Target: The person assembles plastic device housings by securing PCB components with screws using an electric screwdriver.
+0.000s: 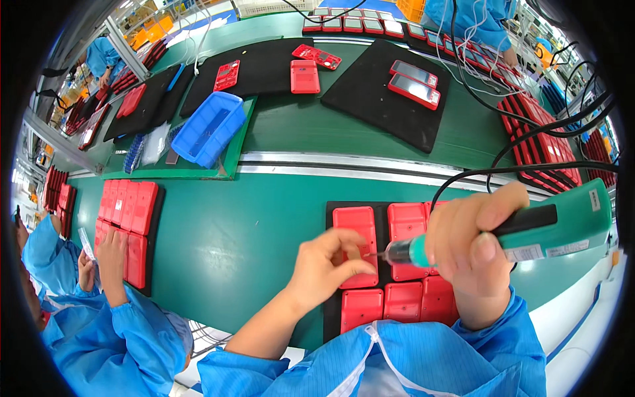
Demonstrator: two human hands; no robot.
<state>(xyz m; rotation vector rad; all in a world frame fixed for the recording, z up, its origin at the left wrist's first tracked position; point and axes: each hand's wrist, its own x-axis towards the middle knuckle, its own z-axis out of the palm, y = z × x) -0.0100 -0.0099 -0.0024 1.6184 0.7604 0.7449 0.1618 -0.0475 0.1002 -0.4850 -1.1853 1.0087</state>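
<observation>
1. Head view, progress: the screwdriver work looks under way rather than finished, since the right hand [473, 241] has a green electric screwdriver [569, 218] raised over the red casings [402, 303]. These lie in two rows on a black mat [332, 321] on the green bench [218, 245]. Small dark spots mark several of them, but they are too small to show which holes are filled, so I cannot say how many casings are done and how many are left.

2. Head view, hands: the right hand is wrapped firmly around the screwdriver, its bit aimed leftward at the left hand [327, 264]. The left hand has thumb and fingers curled toward each other near the bit; blur hides whether they pinch anything small.

3. Head view, position: the upper-left casing [354, 217] lies under the left hand's fingers, partly covered by them; whether they touch it I cannot tell. The lower row lies nearer the person, below the screwdriver. Well apart to the left, a co-worker's hand [112, 255] is at another set of red casings on the same bench.
</observation>
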